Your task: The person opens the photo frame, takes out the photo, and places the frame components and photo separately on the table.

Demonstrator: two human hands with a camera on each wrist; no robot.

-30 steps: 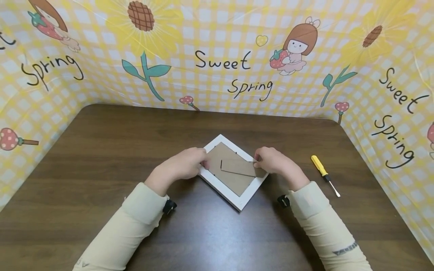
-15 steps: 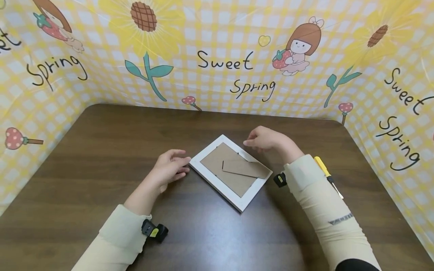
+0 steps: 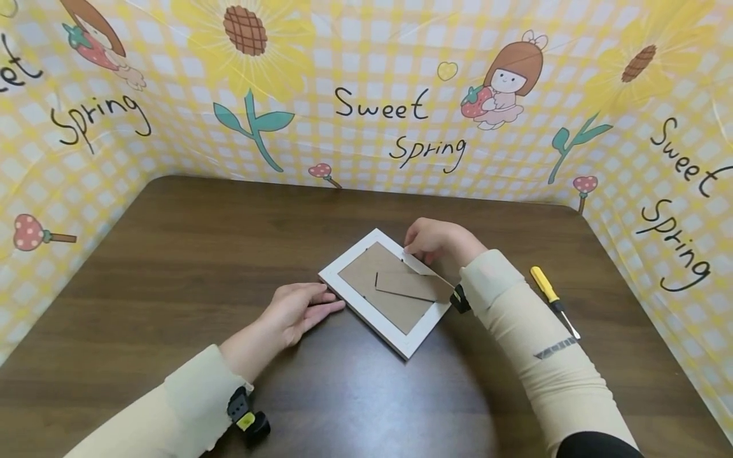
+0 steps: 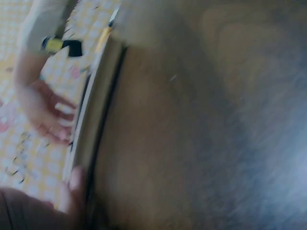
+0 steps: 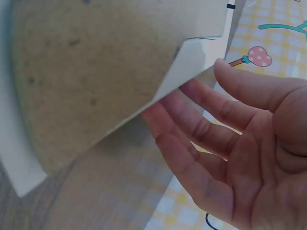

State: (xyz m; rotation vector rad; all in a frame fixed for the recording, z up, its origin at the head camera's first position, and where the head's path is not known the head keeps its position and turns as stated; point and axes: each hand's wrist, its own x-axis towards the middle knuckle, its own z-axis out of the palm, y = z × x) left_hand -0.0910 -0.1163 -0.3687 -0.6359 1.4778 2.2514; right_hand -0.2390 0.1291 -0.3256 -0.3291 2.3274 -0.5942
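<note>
- Head view: a picture frame lies back side up near the middle of the brown table, turned so that it sits like a diamond.
- Inside its white border is a brown backing board; a brown stand leg runs from the middle of the board out across the border toward the right corner.
- The left hand is at the frame's near left edge, fingers extended and reaching the side; they are not curled round it.
- The right hand is at the far right edge, fingers loosely bent and spread. From the right wrist, some fingertips pass out of sight behind the edge and the thumb tip is beside it; whether it presses there, I cannot tell.
- Both arms wear cream sleeves, with a black device at each wrist.
- To the right of the frame, beyond the right forearm, lies a screwdriver with a yellow and black handle.
- Behind the table hangs a yellow-and-white checked cloth printed with flowers and "Sweet Spring".
</note>
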